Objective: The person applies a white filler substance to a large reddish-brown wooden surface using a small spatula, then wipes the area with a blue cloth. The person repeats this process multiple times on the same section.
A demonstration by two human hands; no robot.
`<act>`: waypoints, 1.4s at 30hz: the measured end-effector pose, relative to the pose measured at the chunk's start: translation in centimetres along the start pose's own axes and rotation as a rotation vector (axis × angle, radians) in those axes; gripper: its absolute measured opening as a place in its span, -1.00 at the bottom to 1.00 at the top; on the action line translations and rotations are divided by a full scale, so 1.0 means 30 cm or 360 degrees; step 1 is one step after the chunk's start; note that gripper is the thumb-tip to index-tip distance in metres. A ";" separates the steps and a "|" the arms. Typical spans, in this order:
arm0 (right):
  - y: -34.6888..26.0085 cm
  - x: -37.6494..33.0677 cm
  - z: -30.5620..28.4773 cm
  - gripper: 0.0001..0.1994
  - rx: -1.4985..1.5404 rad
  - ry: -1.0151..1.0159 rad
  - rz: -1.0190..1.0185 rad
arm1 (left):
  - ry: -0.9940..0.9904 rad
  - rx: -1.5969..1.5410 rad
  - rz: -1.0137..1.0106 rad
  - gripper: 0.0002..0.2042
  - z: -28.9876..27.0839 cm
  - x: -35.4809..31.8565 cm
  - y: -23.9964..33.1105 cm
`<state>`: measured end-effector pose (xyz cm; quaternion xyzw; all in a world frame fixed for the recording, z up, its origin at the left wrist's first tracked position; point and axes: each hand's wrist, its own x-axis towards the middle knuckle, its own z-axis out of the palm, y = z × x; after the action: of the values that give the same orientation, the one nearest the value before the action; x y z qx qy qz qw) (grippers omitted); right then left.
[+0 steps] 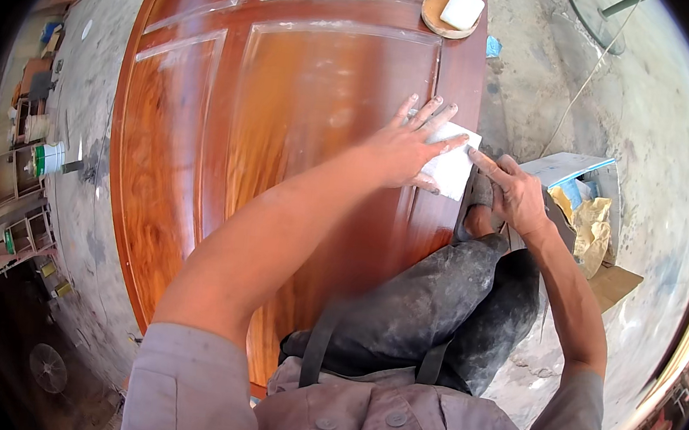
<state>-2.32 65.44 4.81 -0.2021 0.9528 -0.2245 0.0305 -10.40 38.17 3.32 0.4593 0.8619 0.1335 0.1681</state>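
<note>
Fingers of the left hand (401, 152) are lying wide apart on a white square paper-like sheet (453, 174) near the edge of a glossy red-brown wooden door (325, 72); the right hand (522, 196) is pointing its index finger at the sheet's rim, any pinch unclear. Probably light and flexible, it is inviting an edge hold.
</note>
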 end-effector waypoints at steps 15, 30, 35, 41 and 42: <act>-0.059 -0.047 0.014 -0.21 0.0110 -0.0066 -0.0063 | 0.0012 -0.0075 -0.0014 0.00 0.007 -0.022 -0.002; -0.096 -0.093 0.011 -0.33 -0.0121 -0.0093 -0.0084 | -0.0007 -0.0011 0.0000 0.01 0.021 -0.001 -0.010; -0.044 -0.050 0.057 -0.32 -0.0175 0.0064 0.0119 | -0.0009 -0.0006 0.0009 0.01 0.007 -0.008 0.001; -0.118 -0.110 0.003 -0.32 0.0150 -0.0268 -0.0059 | -0.0071 -0.0002 -0.0035 0.00 0.003 -0.026 -0.002; -0.125 -0.108 -0.011 -0.34 0.0313 -0.0152 -0.0031 | -0.0063 -0.0010 -0.0031 0.00 0.001 -0.023 -0.002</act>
<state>1.99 63.81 6.66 -0.2177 0.9216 -0.3074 0.0933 -10.06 37.55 3.38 0.4528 0.8625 0.1254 0.1879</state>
